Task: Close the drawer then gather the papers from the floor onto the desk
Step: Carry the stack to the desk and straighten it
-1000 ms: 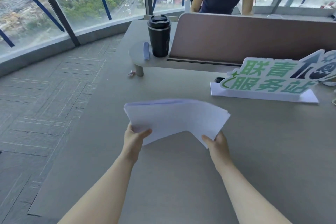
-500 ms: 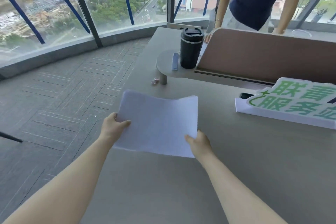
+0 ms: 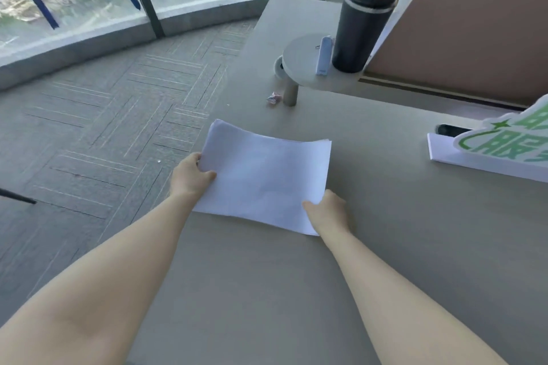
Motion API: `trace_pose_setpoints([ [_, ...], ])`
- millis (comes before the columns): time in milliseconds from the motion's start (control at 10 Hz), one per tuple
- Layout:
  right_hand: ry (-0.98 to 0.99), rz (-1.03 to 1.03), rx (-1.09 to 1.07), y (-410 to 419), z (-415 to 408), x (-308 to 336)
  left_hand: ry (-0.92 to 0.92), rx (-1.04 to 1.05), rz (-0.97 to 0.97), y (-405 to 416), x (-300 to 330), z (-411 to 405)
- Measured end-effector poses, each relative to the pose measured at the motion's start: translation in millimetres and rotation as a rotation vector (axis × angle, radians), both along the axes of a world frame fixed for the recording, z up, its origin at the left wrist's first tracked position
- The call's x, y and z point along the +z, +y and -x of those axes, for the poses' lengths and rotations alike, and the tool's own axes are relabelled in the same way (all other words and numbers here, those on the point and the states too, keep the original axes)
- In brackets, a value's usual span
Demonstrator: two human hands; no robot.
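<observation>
You are bringing the papers (image 3: 265, 178) down flat: half a second ago they were about as level as now, and a second ago they were arched up between your hands above the desk (image 3: 385, 246). Now the stack is lying at about 12 o'clock from your chest, its left edge hanging just past the desk's left rim over the carpet (image 3: 89, 142). That suggests the gathering step is nearly finishing; only letting go, and perhaps a nudge rightward, is remaining. No drawer is showing, so you cannot tell its state here.

Going left to right: your left hand (image 3: 189, 176) is pinching the stack's left edge, thumb on top. One stack of sheets, too close together to count. Your right hand (image 3: 327, 210) is gripping the near right corner, thumb on top. At 1 o'clock, one small wrapper (image 3: 273, 98) is lying beside one shelf post (image 3: 290, 93); above it one pale slim case (image 3: 323, 55) and one black tumbler (image 3: 363, 24) are standing on the round shelf. At 3 o'clock, one green-lettered sign (image 3: 504, 142) is standing.
</observation>
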State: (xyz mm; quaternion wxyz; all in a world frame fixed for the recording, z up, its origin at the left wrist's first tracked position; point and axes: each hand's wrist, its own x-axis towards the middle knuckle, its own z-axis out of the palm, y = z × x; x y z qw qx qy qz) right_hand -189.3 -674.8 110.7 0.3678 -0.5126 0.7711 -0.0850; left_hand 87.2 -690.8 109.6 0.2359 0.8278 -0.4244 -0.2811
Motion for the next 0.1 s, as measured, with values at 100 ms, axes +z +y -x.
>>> trace_pose_setpoints([
  [100,0.219,-0.014,0.023,5.7,2.4,8.9,-0.163,-0.010,-0.013,5.0,-4.1,2.4],
])
